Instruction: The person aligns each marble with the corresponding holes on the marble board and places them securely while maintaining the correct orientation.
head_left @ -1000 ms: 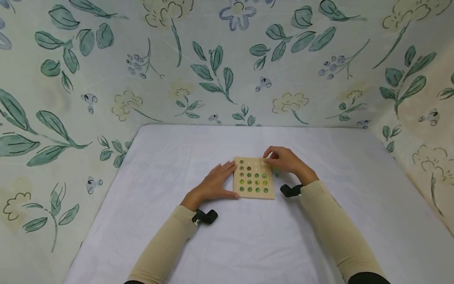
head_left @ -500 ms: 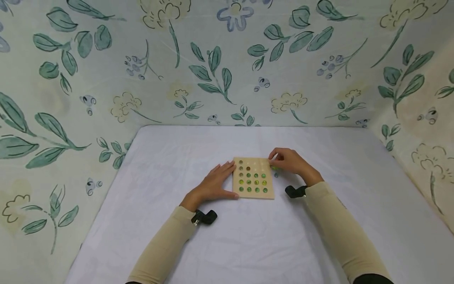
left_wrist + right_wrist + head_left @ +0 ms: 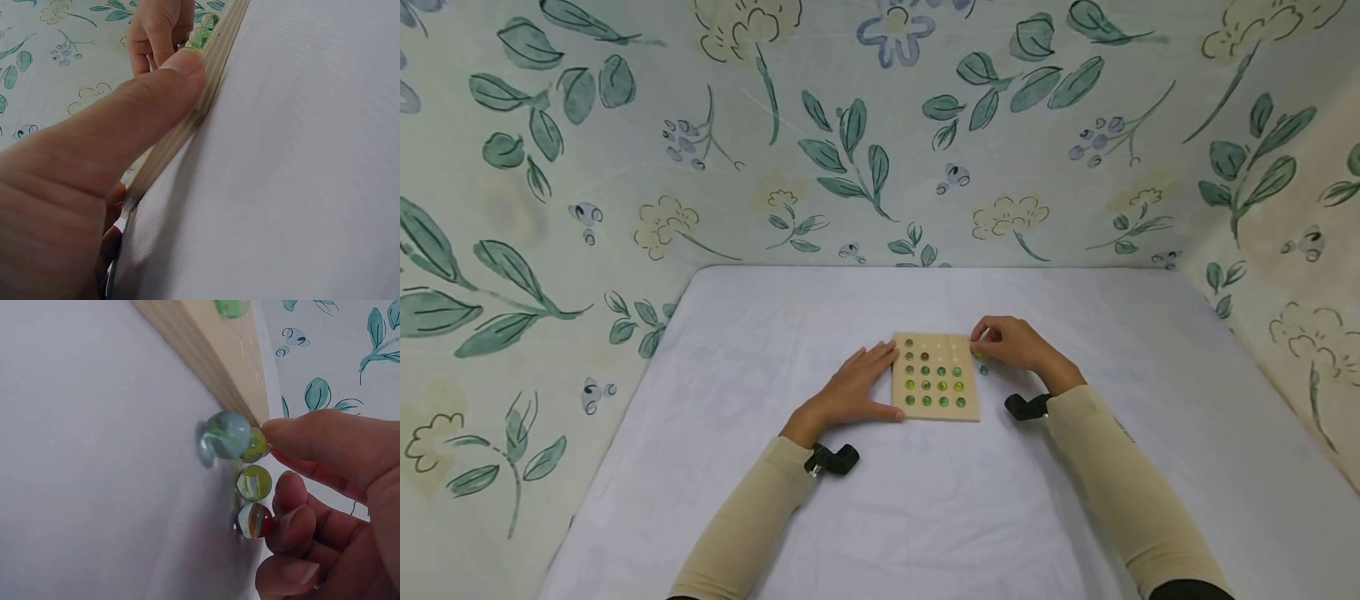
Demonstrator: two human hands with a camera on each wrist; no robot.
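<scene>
A square wooden board (image 3: 936,379) with rows of round holes lies flat near the middle of a table covered in a white cloth (image 3: 925,500). Green and yellow-green marbles fill its nearer rows; some far holes are bare. Just off the board's far right corner, a small cluster of loose marbles (image 3: 240,462) rests on the cloth: a pale blue-green one, two yellow-green ones and a red-and-white one. The right hand (image 3: 1011,343) is curled over this cluster, its thumb and fingertips (image 3: 294,519) closing around the marbles; whether it has actually lifted one cannot be told. The left hand (image 3: 853,390) lies flat against the board's left edge with its fingers straight, and its thumb (image 3: 156,100) presses the near left corner. Both arms wear tan sleeves. Floral wallpaper with green leaves surrounds the table.
</scene>
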